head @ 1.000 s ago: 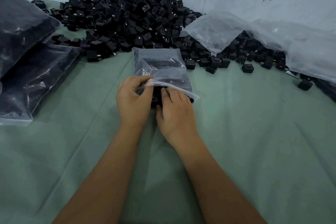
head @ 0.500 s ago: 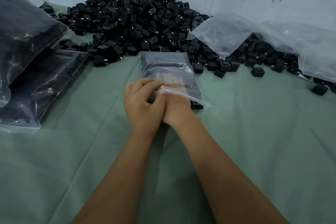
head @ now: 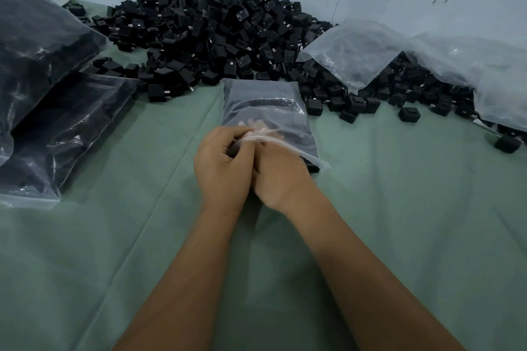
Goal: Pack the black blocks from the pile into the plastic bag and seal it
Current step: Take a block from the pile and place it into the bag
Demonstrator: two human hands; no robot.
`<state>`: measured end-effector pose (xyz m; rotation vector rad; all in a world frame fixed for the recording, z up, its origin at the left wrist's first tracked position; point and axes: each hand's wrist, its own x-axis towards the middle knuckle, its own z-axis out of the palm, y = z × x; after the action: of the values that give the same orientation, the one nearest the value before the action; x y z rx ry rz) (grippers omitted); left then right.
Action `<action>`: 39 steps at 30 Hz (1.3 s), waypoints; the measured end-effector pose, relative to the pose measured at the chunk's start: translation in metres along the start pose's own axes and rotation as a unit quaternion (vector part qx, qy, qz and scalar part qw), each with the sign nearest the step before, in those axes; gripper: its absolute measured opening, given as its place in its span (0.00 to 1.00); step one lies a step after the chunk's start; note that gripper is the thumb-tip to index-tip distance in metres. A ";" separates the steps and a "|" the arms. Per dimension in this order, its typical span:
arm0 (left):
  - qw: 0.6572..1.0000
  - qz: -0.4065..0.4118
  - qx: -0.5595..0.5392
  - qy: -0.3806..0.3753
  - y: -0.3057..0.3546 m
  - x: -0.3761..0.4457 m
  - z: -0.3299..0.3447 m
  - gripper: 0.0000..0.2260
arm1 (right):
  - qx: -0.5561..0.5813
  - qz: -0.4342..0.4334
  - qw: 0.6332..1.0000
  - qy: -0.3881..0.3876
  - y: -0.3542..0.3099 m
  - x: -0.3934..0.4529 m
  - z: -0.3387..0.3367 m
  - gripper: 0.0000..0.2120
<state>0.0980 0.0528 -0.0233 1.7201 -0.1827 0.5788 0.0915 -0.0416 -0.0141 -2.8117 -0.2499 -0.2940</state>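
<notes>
The right hand is now deep inside the plastic bag.

The plastic bag [head: 265,111] lies on the table [head: 399,208], just past the hands, its mouth facing them. The left hand [head: 221,164] pinches the bag's rim and holds it open. A second ago the right hand [head: 281,179] was only at the mouth; now its fingers [head: 258,125] show through the plastic, likely pushing black blocks in. The pile [head: 216,34] sits beyond the bag. The bag is not sealed yet.
</notes>
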 end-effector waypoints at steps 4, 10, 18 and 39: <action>0.999 -0.034 0.018 -0.007 -0.005 0.003 0.003 0.07 | -0.031 -0.132 0.980 0.145 0.018 -0.026 -0.015 0.12; 0.995 -0.090 0.039 -0.007 -0.010 0.005 0.008 0.05 | 0.115 0.094 0.908 0.392 0.104 0.005 -0.043 0.17; 0.992 -0.120 0.034 -0.015 -0.013 0.007 0.010 0.05 | 0.251 0.429 0.856 0.140 0.183 0.054 -0.041 0.42; 0.989 -0.143 0.009 -0.036 -0.003 0.003 0.005 0.06 | 0.379 0.283 0.759 0.447 0.078 -0.023 -0.017 0.22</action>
<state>0.1033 0.0494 -0.0256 1.7470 0.0183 0.3078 0.0822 -0.1236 -0.0256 -1.5712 0.5671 -1.0384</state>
